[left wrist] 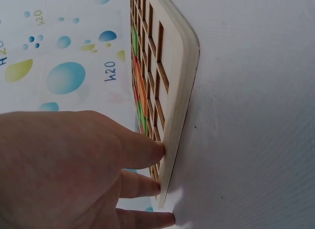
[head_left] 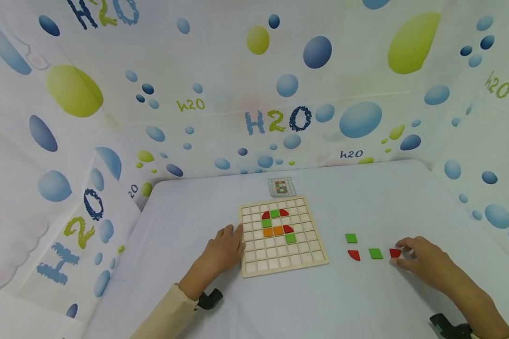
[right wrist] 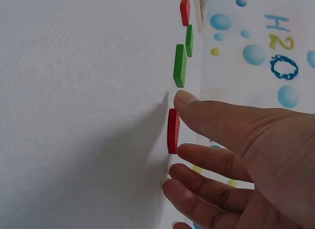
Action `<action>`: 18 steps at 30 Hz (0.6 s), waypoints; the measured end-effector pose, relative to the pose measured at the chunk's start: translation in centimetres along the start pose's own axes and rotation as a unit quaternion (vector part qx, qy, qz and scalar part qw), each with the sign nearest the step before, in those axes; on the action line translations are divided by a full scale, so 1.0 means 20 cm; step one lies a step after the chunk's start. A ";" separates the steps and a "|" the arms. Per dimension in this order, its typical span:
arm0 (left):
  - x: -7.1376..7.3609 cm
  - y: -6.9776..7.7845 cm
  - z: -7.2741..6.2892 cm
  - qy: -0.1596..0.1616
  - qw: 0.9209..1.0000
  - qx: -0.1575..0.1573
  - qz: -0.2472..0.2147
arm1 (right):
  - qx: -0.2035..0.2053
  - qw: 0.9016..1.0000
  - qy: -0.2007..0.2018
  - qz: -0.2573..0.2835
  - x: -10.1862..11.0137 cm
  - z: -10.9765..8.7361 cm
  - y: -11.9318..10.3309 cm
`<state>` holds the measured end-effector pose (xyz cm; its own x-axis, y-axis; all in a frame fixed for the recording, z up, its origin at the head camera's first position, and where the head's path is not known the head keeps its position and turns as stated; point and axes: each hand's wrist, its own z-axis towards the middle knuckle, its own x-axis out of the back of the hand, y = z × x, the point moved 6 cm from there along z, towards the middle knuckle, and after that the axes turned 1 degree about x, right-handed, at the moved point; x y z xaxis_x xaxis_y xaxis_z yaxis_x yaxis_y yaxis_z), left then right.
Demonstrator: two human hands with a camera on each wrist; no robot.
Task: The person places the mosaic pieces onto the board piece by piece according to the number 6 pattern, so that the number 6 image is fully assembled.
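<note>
My left hand rests its fingertips against the left edge of a wooden grid board, thumb at the rim in the left wrist view. On the board, red, green and orange tiles lie in the cells. My right hand is low over the table, thumb and index finger parted on either side of a red quarter-round tile. That tile lies flat on the cloth; in the right wrist view the thumb tip shows a small gap from it, the index fingertip right at its other end.
Left of the right hand lie a green square tile, another green square and a red quarter-round piece. A small pattern card showing a 6 lies behind the board. Patterned cloth hangs around the table.
</note>
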<state>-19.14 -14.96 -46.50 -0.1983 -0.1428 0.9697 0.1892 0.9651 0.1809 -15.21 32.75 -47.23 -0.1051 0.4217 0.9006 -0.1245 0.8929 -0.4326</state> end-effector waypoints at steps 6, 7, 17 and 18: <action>0.01 0.01 0.00 -0.004 1.000 0.001 0.001 | -0.012 1.000 0.010 -0.015 -0.01 0.00 -0.01; 0.01 0.01 0.00 -0.004 1.000 0.001 0.001 | -0.011 1.000 0.012 -0.018 -0.01 0.00 -0.01; 0.02 0.02 -0.01 -0.005 1.000 0.002 0.000 | -0.019 0.999 0.037 -0.032 -0.01 -0.02 -0.03; 0.02 0.02 -0.01 -0.006 1.000 0.003 0.000 | -0.019 0.999 0.039 -0.030 -0.01 -0.02 -0.03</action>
<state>-18.99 -14.69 -46.05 -0.2094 -0.1404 0.9677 0.1844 0.9662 0.1800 -14.74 32.12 -47.10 -0.0213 0.3774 0.9258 -0.0907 0.9215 -0.3777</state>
